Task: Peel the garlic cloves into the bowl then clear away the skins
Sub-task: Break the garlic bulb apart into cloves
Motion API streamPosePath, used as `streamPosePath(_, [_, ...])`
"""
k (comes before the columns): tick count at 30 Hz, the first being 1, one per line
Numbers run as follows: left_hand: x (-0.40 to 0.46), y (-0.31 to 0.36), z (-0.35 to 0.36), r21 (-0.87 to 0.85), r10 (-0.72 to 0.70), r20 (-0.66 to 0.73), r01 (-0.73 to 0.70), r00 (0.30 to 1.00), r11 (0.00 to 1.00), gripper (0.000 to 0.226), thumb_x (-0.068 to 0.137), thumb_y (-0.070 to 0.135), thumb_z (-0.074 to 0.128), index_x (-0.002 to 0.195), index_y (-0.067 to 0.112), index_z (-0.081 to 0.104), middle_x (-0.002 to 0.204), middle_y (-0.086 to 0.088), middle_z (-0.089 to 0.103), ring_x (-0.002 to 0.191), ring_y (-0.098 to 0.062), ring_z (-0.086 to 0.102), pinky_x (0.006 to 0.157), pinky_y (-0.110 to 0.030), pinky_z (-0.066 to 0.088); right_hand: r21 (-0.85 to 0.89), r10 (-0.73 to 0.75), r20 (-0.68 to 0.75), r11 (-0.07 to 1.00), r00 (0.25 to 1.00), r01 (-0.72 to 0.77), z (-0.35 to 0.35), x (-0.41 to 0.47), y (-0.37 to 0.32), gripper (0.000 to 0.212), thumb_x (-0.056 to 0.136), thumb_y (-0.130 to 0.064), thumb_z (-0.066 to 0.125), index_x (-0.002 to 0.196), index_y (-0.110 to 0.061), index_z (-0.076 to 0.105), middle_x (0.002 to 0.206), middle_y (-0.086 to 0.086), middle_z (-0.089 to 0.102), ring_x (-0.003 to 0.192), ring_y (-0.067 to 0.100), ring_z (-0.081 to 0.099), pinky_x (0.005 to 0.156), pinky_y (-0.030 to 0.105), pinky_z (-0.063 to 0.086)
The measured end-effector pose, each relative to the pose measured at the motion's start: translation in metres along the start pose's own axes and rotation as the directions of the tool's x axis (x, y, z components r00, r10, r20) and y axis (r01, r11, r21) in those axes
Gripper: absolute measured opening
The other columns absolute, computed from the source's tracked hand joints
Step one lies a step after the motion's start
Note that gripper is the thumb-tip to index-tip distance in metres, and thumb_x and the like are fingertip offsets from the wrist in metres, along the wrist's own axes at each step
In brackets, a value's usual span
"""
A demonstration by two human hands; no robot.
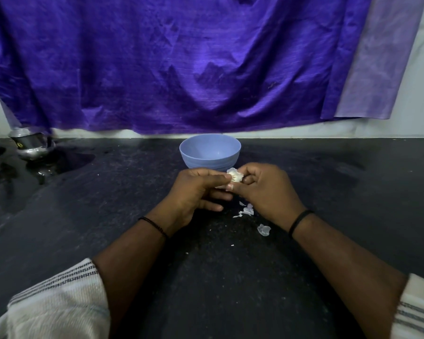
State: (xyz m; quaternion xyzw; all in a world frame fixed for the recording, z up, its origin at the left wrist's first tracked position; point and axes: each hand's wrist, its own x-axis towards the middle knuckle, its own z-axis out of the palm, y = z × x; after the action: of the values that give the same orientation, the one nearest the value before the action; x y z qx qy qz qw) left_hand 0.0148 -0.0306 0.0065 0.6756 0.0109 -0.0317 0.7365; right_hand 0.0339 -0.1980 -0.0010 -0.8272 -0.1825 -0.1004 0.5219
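Note:
A white piece of garlic (235, 175) with papery skin is held between both hands, just in front of the blue bowl (210, 150). My left hand (196, 192) pinches it from the left with thumb and forefinger. My right hand (264, 189) grips it from the right, fingers curled round it. Most of the garlic is hidden by my fingers. The bowl stands upright on the dark counter (108, 204), and its visible inside looks bare. Loose garlic skins (246, 210) lie on the counter under my right hand, with another skin piece (263, 230) nearer my right wrist.
A metal pot (31, 145) stands at the back left of the counter, with wet patches (59, 162) around it. A purple cloth (181, 64) hangs on the wall behind the bowl. Small white crumbs dot the counter between my forearms.

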Motion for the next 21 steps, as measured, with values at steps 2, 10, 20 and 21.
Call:
streamPosePath(2, [0.0, -0.001, 0.001, 0.023, 0.049, -0.03, -0.048, 0.998, 0.999, 0.014, 0.086, 0.011, 0.071, 0.096, 0.001, 0.073, 0.09, -0.019, 0.075, 0.073, -0.024, 0.072, 0.053, -0.027, 0.056, 0.031, 0.006, 0.023, 0.999, 1.0, -0.007, 0.0, 0.0, 0.0, 0.009, 0.082, -0.017, 0.08, 0.084, -0.023, 0.074, 0.06, -0.003, 0.067, 0.055, 0.01, 0.062, 0.057, 0.032, 0.053])
streamPosePath(10, [0.002, -0.01, 0.009, 0.153, 0.22, -0.111, -0.202, 0.969, 0.967, 0.013, 0.092, 0.005, 0.065, 0.081, 0.004, 0.073, 0.067, -0.012, 0.072, 0.06, -0.019, 0.069, 0.057, -0.026, 0.057, 0.17, 0.048, 0.092, 0.983, 0.995, -0.063, 0.001, 0.004, 0.002, 0.019, 0.083, -0.012, 0.079, 0.087, -0.031, 0.074, 0.074, 0.005, 0.076, 0.068, 0.017, 0.07, 0.075, 0.045, 0.062])
streamPosePath(20, [-0.003, -0.007, 0.01, 0.204, 0.26, -0.123, -0.232, 0.958, 0.951, 0.018, 0.095, 0.005, 0.061, 0.081, 0.009, 0.073, 0.071, -0.014, 0.073, 0.058, -0.017, 0.068, 0.057, -0.025, 0.057, 0.234, 0.073, 0.098, 0.968, 0.992, -0.094, 0.006, 0.005, 0.006, 0.013, 0.087, -0.01, 0.075, 0.094, -0.02, 0.077, 0.077, 0.008, 0.076, 0.067, 0.016, 0.068, 0.071, 0.037, 0.061])
streamPosePath(21, [-0.002, -0.009, 0.011, 0.21, 0.268, -0.134, -0.237, 0.954, 0.949, 0.019, 0.095, 0.005, 0.061, 0.081, 0.01, 0.073, 0.071, -0.015, 0.072, 0.058, -0.018, 0.067, 0.057, -0.025, 0.057, 0.223, 0.072, 0.089, 0.971, 0.993, -0.09, 0.008, 0.005, 0.006, 0.013, 0.088, -0.01, 0.074, 0.097, -0.018, 0.077, 0.077, 0.01, 0.076, 0.066, 0.017, 0.067, 0.072, 0.04, 0.059])
